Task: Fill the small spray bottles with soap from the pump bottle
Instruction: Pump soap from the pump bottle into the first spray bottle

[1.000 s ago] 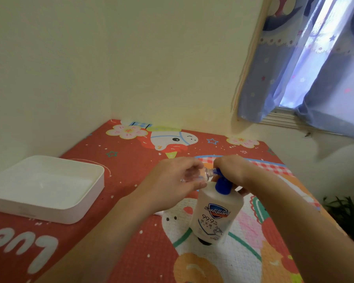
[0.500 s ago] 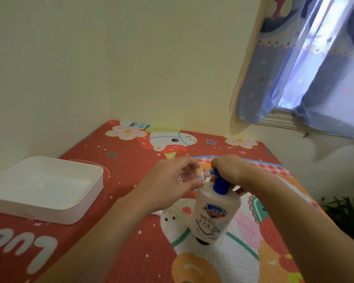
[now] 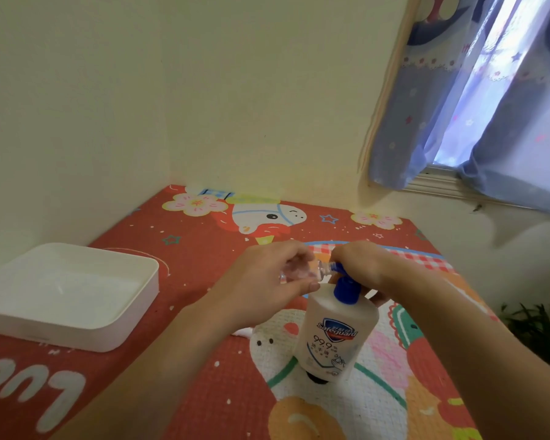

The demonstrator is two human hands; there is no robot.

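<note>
Pump head (image 3: 340,268) slightly lower.

Home bedroom — cartoon mat (image 3: 204,296), curtain (image 3: 458,122)

The pump bottle (image 3: 334,338) is white, topped by a blue pump (image 3: 346,289) and marked with a blue and red shield label. The small spray bottle (image 3: 302,271) is clear. The surface (image 3: 204,360) is covered in red cartoon print with flowers, stars and white lettering. The tray (image 3: 77,312) is plain white. The curtain (image 3: 458,106) is pale blue, dotted with small stars.
</note>
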